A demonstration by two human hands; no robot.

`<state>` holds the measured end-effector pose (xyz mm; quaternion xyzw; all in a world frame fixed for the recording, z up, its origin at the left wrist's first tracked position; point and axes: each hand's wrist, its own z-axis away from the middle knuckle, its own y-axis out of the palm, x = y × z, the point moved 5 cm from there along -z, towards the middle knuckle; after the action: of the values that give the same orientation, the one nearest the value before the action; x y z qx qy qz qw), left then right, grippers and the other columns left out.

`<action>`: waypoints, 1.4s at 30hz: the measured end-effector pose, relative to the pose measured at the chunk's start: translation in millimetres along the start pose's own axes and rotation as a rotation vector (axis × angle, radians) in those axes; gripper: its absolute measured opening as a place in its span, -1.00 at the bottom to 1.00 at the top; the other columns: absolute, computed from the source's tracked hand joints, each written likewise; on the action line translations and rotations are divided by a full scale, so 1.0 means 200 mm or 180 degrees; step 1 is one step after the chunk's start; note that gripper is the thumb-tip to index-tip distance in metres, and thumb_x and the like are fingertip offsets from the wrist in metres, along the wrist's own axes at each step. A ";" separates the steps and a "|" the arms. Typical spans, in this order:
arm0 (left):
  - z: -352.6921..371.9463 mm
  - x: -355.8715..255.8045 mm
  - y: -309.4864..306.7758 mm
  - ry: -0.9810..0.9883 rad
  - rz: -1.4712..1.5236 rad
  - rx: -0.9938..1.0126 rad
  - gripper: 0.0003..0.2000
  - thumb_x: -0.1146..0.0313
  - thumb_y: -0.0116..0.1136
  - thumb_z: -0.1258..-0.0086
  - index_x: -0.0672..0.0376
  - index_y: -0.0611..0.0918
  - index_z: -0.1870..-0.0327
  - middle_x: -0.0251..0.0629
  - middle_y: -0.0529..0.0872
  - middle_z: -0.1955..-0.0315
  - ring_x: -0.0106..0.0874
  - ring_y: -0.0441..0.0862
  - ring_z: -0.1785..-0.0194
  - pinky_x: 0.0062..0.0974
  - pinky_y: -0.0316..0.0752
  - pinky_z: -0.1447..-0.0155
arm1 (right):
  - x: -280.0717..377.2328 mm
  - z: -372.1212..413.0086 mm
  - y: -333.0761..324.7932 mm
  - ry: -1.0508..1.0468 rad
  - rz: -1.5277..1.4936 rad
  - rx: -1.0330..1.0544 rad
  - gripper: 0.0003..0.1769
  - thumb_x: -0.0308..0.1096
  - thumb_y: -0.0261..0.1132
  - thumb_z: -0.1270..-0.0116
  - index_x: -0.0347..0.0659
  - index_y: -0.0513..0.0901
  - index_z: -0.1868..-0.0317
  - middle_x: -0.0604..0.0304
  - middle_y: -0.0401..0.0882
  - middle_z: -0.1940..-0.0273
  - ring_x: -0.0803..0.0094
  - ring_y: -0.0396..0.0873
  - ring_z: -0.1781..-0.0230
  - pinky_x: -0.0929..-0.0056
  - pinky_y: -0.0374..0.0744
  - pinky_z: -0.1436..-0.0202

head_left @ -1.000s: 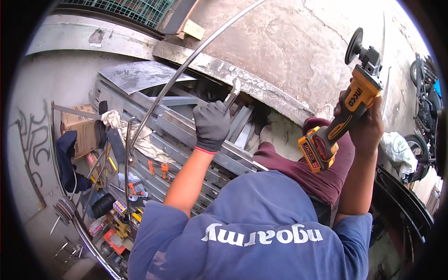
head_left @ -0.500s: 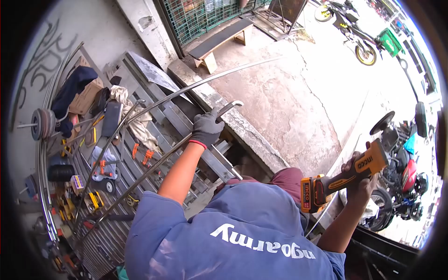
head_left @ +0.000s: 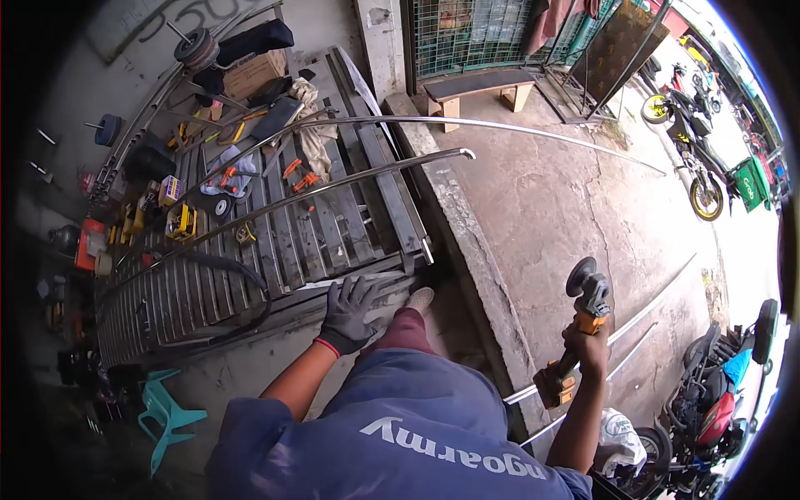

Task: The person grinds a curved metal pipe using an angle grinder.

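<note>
Seemingly between cuts: gloved left hand (head_left: 348, 312) spread open on steel rack (head_left: 317, 225), right hand (head_left: 587, 350) clenched round grinder (head_left: 591, 312), disc (head_left: 581, 277) up. Next move wants firm bracing, disc lowered carefully.

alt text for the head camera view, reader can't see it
Seen from above, a person in a blue shirt holds an orange angle grinder in the bare right hand, while the gloved left hand, fingers spread, is at the near edge of a slatted steel frame.
</note>
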<state>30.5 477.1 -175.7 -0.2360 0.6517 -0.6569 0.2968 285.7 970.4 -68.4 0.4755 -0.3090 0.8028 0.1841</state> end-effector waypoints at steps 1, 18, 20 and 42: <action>0.14 0.00 0.05 -0.0035 0.0053 0.0134 -0.10 -0.33 0.18 -0.52 0.14 0.46 -0.73 0.09 0.34 -0.72 0.11 0.14 -0.81 0.25 -0.17 -0.80 | -0.20 -0.03 -0.01 0.0344 0.0274 0.0010 -0.67 -0.58 0.54 -0.08 -0.25 0.67 0.13 0.19 0.68 0.38 0.33 0.70 0.47 0.29 0.65 0.39; 1.58 0.12 -0.02 -0.2194 -0.0029 -0.0194 -0.19 -0.31 0.09 -0.57 0.23 0.62 -0.56 0.02 0.66 -0.50 0.16 0.37 -0.69 0.32 -0.20 -0.79 | -1.65 0.40 0.74 0.2119 0.1043 0.1579 -0.80 -0.31 0.49 -0.38 -0.14 0.66 0.11 0.12 0.64 0.43 0.11 0.72 0.47 0.01 0.70 0.42; 1.68 0.15 0.00 -0.2233 0.0019 -0.0342 -0.21 -0.30 0.11 -0.57 0.23 0.64 -0.53 0.02 0.67 -0.48 0.15 0.41 -0.66 0.30 -0.11 -0.78 | -1.54 0.40 0.89 0.1940 0.0946 0.1688 -0.79 -0.28 0.49 -0.38 -0.14 0.65 0.12 0.12 0.65 0.43 0.11 0.72 0.47 0.01 0.70 0.42; 3.68 0.79 0.41 -0.3345 0.1039 0.0233 -0.30 -0.20 0.16 -0.56 0.23 0.69 -0.44 0.01 0.72 -0.40 0.14 0.48 -0.56 0.25 0.07 -0.73 | -0.44 0.99 2.56 -0.1558 0.2585 0.3324 -0.30 -0.63 0.44 -0.27 -0.15 0.43 -0.40 0.14 0.66 -0.02 0.26 0.74 0.07 0.11 0.76 0.08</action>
<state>437.1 -158.3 -240.3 -0.4176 0.4207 -0.4183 0.6882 154.4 458.6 -238.5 0.5156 -0.0689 0.7214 -0.4571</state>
